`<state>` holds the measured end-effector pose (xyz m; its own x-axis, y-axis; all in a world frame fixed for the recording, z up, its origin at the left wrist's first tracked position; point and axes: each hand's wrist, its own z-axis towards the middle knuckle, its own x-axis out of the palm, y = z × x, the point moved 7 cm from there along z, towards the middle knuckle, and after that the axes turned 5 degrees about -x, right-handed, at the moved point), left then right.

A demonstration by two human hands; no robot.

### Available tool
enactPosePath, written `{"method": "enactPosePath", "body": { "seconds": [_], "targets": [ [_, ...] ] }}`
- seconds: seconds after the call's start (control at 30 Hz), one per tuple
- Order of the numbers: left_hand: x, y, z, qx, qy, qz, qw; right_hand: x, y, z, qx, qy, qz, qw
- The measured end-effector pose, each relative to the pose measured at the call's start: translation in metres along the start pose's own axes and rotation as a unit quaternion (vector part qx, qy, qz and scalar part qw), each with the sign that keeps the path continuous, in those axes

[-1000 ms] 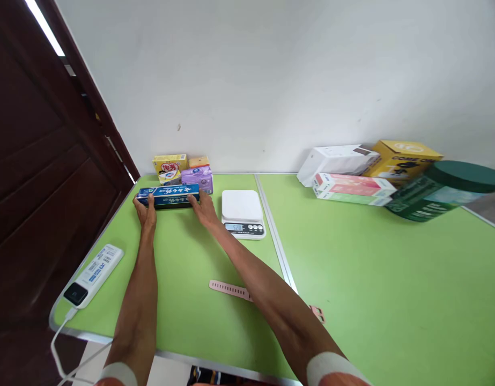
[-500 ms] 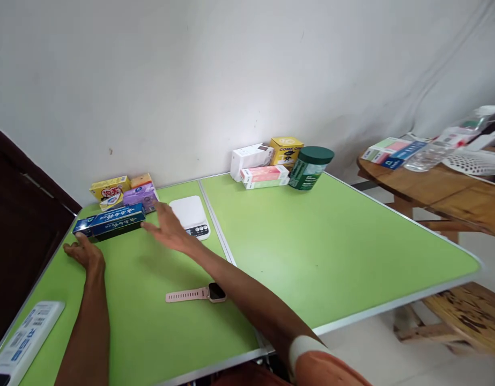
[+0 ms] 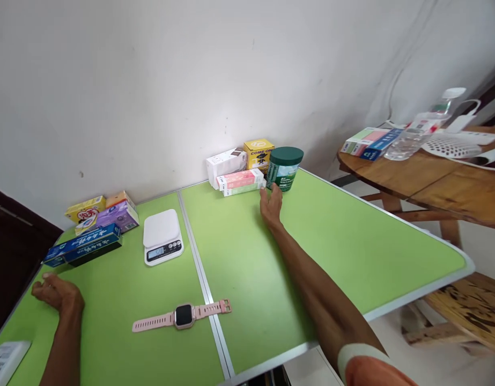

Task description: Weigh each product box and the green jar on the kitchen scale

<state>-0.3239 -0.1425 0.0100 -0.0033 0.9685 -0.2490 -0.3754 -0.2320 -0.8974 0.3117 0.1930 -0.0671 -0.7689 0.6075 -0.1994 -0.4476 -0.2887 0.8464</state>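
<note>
My right hand [image 3: 271, 205] is at the front of the green lidded jar [image 3: 285, 170], thumb and fingers apart, holding nothing. Whether a fingertip touches the jar is unclear. Left of it is a pink-and-white box [image 3: 239, 180], before a white box [image 3: 226, 165] and a yellow box [image 3: 258, 152]. My left hand [image 3: 56, 292] rests loosely bent and empty on the table just below the long blue toothpaste box [image 3: 88, 244]. Between my hands are a white digital scale [image 3: 162, 229] with a lit display and a pink-strapped smartwatch [image 3: 184, 315], laid out flat.
Behind the toothpaste box stand a purple pack [image 3: 117, 215] and a yellow box [image 3: 86, 208] near the wall. A white box [image 3: 8, 359] lies at the lower left. At right, a wooden table [image 3: 416, 187] bears a plastic bottle [image 3: 418, 134] and small boxes. A metal seam crosses the green table [image 3: 352, 257].
My right hand has swung from beside the toothpaste box over to the green jar. My left hand has drawn slightly back from the toothpaste box. The view has turned right.
</note>
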Motion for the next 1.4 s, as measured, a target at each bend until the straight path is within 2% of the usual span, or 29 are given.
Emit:
{"method": "enactPosePath", "body": {
  "seconds": [0.07,0.1,0.17,0.2,0.27,0.33,0.4,0.47,0.53,0.6,0.67,0.73,0.83,0.93,1.07,1.23,1.3,1.4],
  "targets": [
    [-0.003,-0.033,-0.019,0.034,-0.056,-0.019,0.998,0.014,-0.006,0.015,0.001,-0.002,0.001,1.0],
    [0.001,-0.055,-0.031,0.063,-0.065,-0.029,0.995,0.021,-0.007,0.02,0.0,-0.004,0.0,1.0],
    [0.023,-0.11,-0.066,0.159,-0.019,-0.067,0.985,0.033,-0.011,0.028,0.004,-0.009,-0.003,1.0],
    [0.037,-0.133,-0.087,0.181,0.005,-0.105,0.978,0.037,-0.013,0.03,0.007,-0.015,-0.006,1.0],
    [0.08,-0.175,-0.138,0.215,0.113,-0.153,0.958,0.043,-0.019,0.033,0.012,-0.025,-0.017,0.999],
    [0.136,-0.2,-0.195,0.218,0.262,-0.16,0.926,0.046,-0.023,0.035,0.012,-0.025,-0.033,0.999],
    [0.192,-0.208,-0.248,0.175,0.393,-0.152,0.89,0.049,-0.026,0.037,0.009,-0.011,-0.043,0.999],
    [0.244,-0.205,-0.288,0.108,0.48,-0.113,0.863,0.05,-0.025,0.039,0.004,0.003,-0.044,0.999],
    [0.286,-0.201,-0.311,0.048,0.513,-0.073,0.854,0.05,-0.023,0.039,-0.002,0.005,-0.036,0.999],
    [0.319,-0.2,-0.323,0.013,0.523,-0.057,0.85,0.051,-0.022,0.04,-0.003,0.01,-0.015,1.0],
    [0.344,-0.202,-0.333,0.0,0.544,-0.078,0.836,0.056,-0.022,0.041,-0.001,0.037,0.011,0.999],
    [0.36,-0.205,-0.343,0.003,0.57,-0.119,0.813,0.062,-0.024,0.041,0.0,0.076,0.024,0.997],
    [0.366,-0.203,-0.352,0.011,0.582,-0.162,0.797,0.061,-0.024,0.039,-0.005,0.099,0.014,0.995],
    [0.351,-0.195,-0.353,0.011,0.571,-0.179,0.801,0.048,-0.015,0.028,-0.028,0.082,0.016,0.996],
    [0.305,-0.178,-0.353,0.011,0.56,-0.183,0.808,0.022,0.004,-0.004,-0.043,0.06,0.027,0.997],
    [0.239,-0.155,-0.36,0.007,0.565,-0.131,0.815,-0.019,0.024,-0.057,-0.025,0.037,0.016,0.999],
    [0.222,-0.151,-0.366,-0.005,0.578,-0.109,0.809,-0.032,0.034,-0.073,-0.021,0.032,0.013,0.999],
    [0.207,-0.155,-0.369,-0.023,0.593,-0.095,0.799,-0.047,0.05,-0.09,-0.015,0.023,0.002,1.0]
  ]
}}
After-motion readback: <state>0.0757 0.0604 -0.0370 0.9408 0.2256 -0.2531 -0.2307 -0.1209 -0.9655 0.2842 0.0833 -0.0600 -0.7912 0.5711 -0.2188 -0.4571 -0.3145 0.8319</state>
